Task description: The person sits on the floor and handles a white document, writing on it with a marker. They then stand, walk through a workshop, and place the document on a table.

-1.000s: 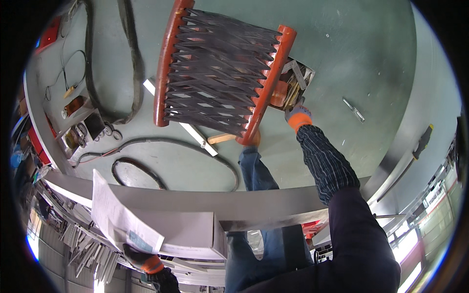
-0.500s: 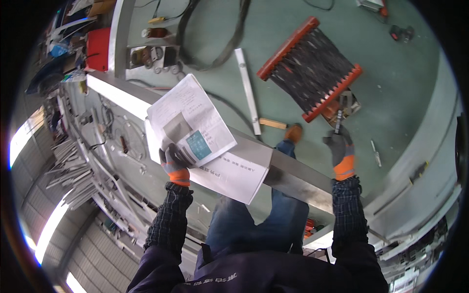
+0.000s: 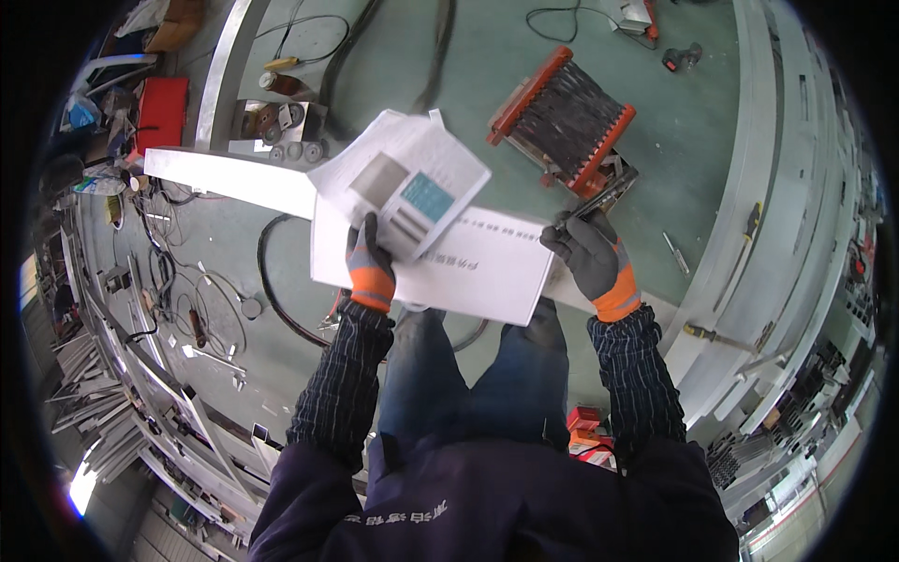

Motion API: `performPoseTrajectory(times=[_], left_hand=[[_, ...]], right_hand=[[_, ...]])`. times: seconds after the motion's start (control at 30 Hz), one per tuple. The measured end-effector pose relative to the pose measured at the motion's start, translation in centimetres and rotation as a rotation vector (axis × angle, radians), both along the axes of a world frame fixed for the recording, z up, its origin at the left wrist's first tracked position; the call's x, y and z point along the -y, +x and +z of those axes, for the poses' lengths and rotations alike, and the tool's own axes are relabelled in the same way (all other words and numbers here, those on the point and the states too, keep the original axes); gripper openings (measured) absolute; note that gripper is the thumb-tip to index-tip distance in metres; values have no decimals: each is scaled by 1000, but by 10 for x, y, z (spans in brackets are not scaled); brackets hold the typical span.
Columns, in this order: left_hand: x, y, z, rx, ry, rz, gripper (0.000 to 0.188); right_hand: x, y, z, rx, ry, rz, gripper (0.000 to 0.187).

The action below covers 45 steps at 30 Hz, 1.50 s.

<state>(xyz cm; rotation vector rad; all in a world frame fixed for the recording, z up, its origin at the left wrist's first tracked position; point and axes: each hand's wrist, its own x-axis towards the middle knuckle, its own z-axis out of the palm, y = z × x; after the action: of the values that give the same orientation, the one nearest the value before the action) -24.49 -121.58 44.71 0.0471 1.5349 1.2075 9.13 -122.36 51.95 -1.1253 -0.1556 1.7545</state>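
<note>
White box [image 3: 496, 290]: long, flat-faced, crosswise in front of the person's legs; print on face.
L hand [image 3: 372, 264]: gray/orange glove, at L part of box; fingers grasp near edge of paper; if also gripping box, can't tell.
Paper [image 3: 448, 155]: over L half of box & past its far edge; creased, w/ gray + teal blocks.
R hand [image 3: 595, 264]: same glove type, at R end of box; fingers curled round dark tool.
Dark tool [image 3: 609, 194]: slim, slants away fwd-R from box's far R corner; exact type unclear.
Woven frame [image 3: 568, 122]: red rails, blk webbing; on floor beyond box, to R.
Silver tool [image 3: 676, 253]: slim, floor, R of box, well apart.
</note>
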Motion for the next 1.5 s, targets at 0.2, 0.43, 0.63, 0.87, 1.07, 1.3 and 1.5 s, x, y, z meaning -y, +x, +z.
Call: performPoseTrajectory(times=[0.2, 0.43, 0.63, 0.87, 1.07, 1.3, 1.5], left_hand=[[36, -74, -25, 1163, 385, -185, 36], [53, -52, 114, 942, 293, -3, 46], [79, -65, 140, 601, 140, 128, 37], [83, -60, 159, 633, 95, 289, 28], [103, -47, 133, 337, 139, 189, 28], [112, -35, 127, 368, 189, 172, 28], [118, -69, 112, 742, 260, 263, 27]], right_hand=[[41, -100, 41, 170, 175, 26, 21], [91, -233, 73, 324, 157, 26, 29], [131, -282, 44, 293, 108, 166, 37], [144, -250, 68, 88, 125, 174, 26], [144, -245, 74, 307, 95, 171, 33], [145, -232, 55, 265, 17, 98, 37], [146, -204, 39, 341, 5, 175, 35]])
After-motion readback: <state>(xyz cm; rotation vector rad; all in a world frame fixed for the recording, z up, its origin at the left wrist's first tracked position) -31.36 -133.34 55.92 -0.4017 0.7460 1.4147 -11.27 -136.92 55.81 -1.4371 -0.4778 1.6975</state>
